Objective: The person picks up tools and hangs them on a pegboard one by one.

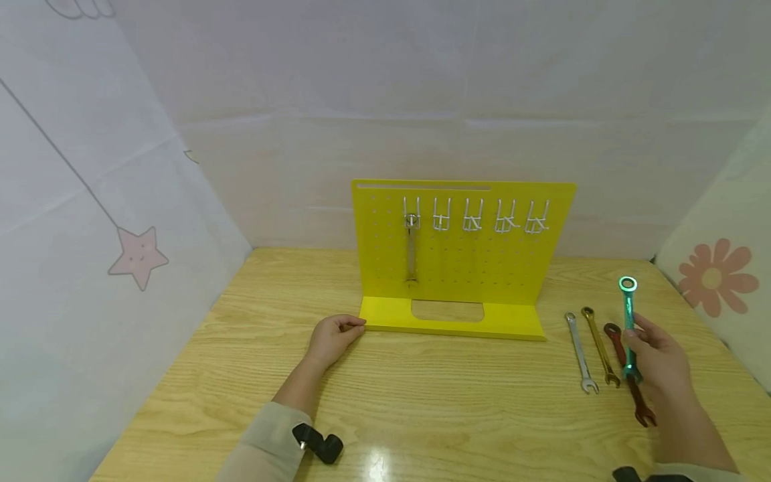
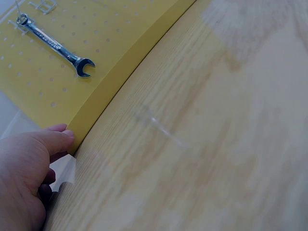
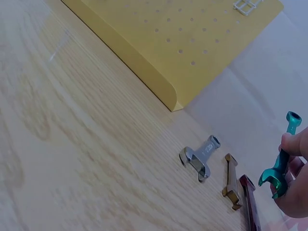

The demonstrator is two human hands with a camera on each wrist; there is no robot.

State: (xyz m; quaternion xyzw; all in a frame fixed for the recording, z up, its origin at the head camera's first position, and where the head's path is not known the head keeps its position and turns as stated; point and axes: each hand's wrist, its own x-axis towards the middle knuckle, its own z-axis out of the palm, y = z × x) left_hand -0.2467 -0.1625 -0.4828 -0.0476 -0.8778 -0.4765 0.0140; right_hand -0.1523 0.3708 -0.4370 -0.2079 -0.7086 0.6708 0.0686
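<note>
My right hand (image 1: 661, 358) pinches a green combination wrench (image 1: 629, 314) between thumb and fingers, ring end up, held over the right side of the table. Beneath it lies a red wrench (image 1: 640, 400), partly covered in the head view. Left of that are a gold wrench (image 1: 601, 348) and a silver wrench (image 1: 581, 353). At the front left corner of the yellow pegboard stand (image 1: 385, 314), my left hand (image 1: 332, 340) pinches the base's edge between thumb and fingers. Another silver wrench (image 2: 53, 44) hangs by its ring on the leftmost hook.
Several white wire hooks (image 1: 472, 215) line the pegboard's upper part; those right of the hung wrench carry nothing. The wooden table (image 1: 434, 402) reaches back to a pale cloth backdrop (image 1: 421, 87) with a printed star and flower.
</note>
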